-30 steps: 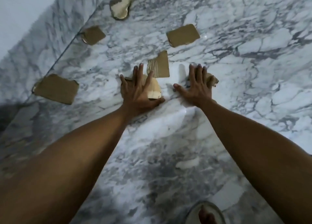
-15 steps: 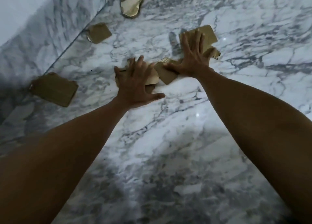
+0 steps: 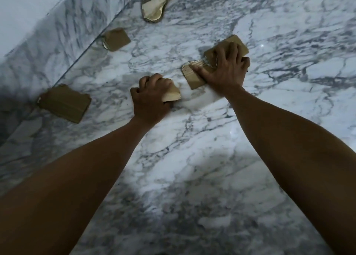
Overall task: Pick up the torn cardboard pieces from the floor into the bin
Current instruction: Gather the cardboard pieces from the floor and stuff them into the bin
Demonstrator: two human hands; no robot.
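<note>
Now both hands have gone from flat and spread to curled: the left hand (image 3: 152, 99) grips a pale scrap (image 3: 172, 94), the right hand (image 3: 224, 70) gathers two brown pieces (image 3: 194, 77). Three pieces (image 3: 64, 102) lie far left; no bin shows.

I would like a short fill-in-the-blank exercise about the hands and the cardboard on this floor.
1. The left hand grips ____ cardboard piece.
2. Away from the hands, ____ pieces lie on the floor.
3. Those pieces lie nearer the ____ hand.
4. The right hand rests on ____.

Missing words: one; three; left; cardboard
</note>
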